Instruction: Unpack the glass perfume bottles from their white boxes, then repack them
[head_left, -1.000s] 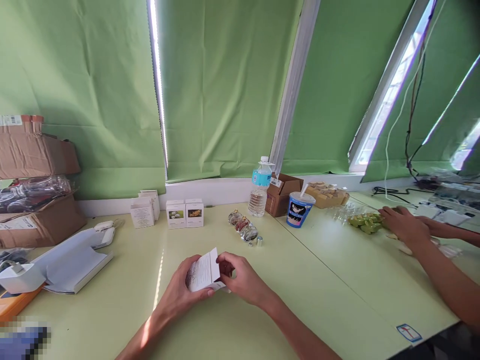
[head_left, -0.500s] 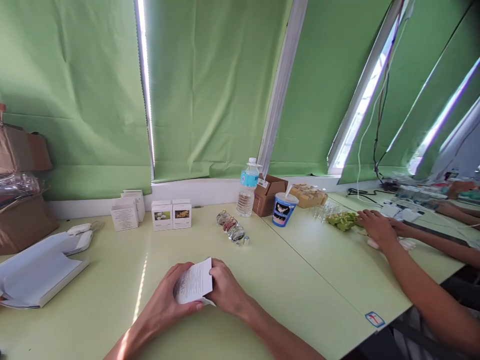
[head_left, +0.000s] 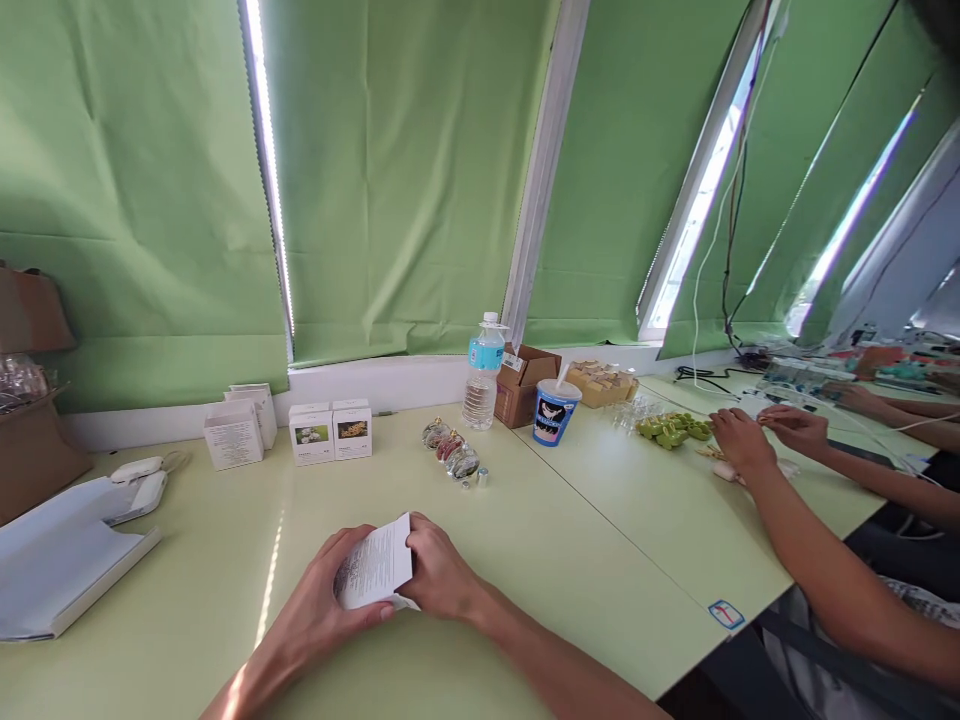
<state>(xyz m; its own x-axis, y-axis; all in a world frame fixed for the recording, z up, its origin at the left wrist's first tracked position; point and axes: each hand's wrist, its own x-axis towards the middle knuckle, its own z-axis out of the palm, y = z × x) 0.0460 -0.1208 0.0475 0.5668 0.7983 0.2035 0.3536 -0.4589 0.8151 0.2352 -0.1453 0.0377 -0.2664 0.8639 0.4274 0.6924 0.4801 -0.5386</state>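
Note:
A small white printed carton (head_left: 378, 562) is held low over the table in front of me, tilted, its text panel facing up. My left hand (head_left: 330, 590) wraps round its left side, thumb along the near edge. At the carton's right end, my right hand (head_left: 439, 568) has its fingers curled against or into the opening, beside a loose flap; the fingertips are hidden. Beyond my hands lie several small glass bottles (head_left: 450, 452) with dark and clear contents, and a silver cap (head_left: 483, 478).
White cartons with flower pictures (head_left: 330, 434) and more text-sided cartons (head_left: 234, 434) stand at the back left. A water bottle (head_left: 484, 375), brown box (head_left: 525, 388) and blue cup (head_left: 553, 415) stand behind. A white open box (head_left: 82, 560) lies left. A co-worker's hands (head_left: 742, 440) handle items at right.
The view has shifted slightly, so the scene sits a little differently. Both my hands keep nearly the same hold on the carton. The co-worker's far hand has lifted away from the near one.

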